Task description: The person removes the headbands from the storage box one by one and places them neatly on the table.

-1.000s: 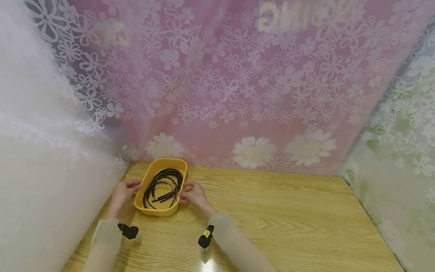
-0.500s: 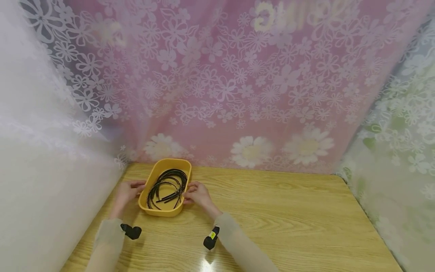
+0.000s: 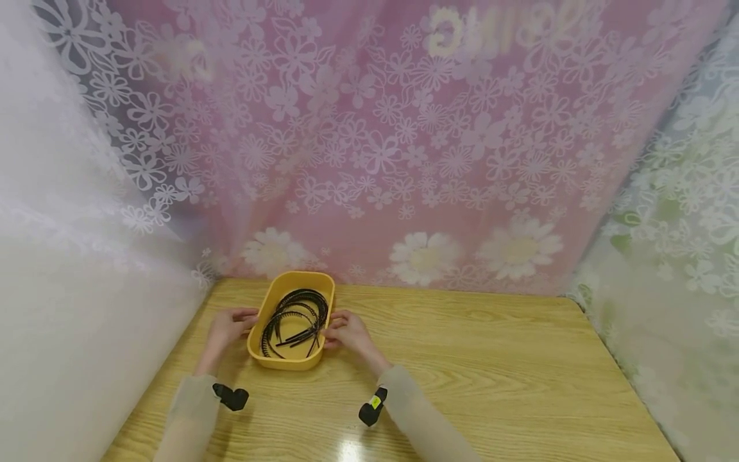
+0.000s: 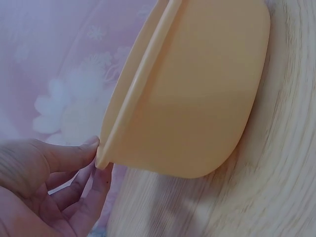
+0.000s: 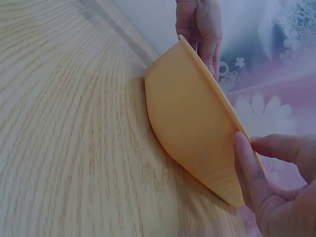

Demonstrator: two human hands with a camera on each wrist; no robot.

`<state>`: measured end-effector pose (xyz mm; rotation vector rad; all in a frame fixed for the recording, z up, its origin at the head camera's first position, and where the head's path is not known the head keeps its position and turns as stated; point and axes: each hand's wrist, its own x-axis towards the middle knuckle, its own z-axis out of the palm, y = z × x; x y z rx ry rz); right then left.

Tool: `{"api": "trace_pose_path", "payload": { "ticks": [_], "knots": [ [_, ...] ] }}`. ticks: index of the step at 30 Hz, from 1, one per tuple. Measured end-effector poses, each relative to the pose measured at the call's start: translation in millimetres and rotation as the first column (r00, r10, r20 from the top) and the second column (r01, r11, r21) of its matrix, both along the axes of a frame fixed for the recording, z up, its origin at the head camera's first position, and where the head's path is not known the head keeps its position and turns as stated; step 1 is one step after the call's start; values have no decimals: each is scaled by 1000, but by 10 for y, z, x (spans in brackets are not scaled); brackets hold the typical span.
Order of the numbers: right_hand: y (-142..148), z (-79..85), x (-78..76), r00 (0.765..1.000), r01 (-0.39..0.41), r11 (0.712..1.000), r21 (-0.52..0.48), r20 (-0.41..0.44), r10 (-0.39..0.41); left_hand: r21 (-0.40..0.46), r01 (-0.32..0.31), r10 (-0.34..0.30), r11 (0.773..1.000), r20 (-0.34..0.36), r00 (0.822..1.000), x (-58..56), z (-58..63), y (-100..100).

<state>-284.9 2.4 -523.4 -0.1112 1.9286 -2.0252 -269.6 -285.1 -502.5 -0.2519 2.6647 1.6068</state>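
Observation:
A yellow plastic basin [image 3: 285, 364] stands on the wooden table at the far left. Several thin black toothed headbands [image 3: 314, 296] lie in a loose pile inside it. My left hand [image 3: 224, 332] pinches the basin's left rim between thumb and fingers, which the left wrist view shows close up on the basin wall [image 4: 197, 108]. On the opposite side, my right hand [image 3: 355, 339] pinches the right rim; in the right wrist view its thumb and fingers [image 5: 249, 170] lie on either side of the edge. The wrist views hide the headbands.
The wood-grain table [image 3: 491, 378] extends to the right of the basin. A pink floral curtain [image 3: 375, 212] hangs along the back edge, close behind the basin. A white sheet [image 3: 86, 289] borders the left, a pale floral one [image 3: 664, 321] the right.
Both hands and the basin, with the headbands in it, have shifted a little to the right along the table. Their grip on the rim looks the same.

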Motion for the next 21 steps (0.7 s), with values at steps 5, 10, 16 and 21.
{"api": "trace_pose_path", "payload": {
  "ticks": [5, 10, 16, 21],
  "knots": [
    [104, -1, 0, 1000, -9, 1000, 23, -15, 9, 23, -5, 5, 1000, 2, 1000, 18, 23, 102],
    [218, -8, 1, 999, -21, 999, 45, -25, 22, 60, 0, 0, 998, -3, 1000, 15, 18, 192],
    [337, 13, 28, 1000, -9, 999, 51, -29, 11, 72, 22, -20, 997, -19, 1000, -7, -14, 292],
    [419, 18, 54, 999, 4, 998, 70, -39, -1, 77, 20, -19, 997, -16, 1000, -8, -46, 367]
  ]
}}
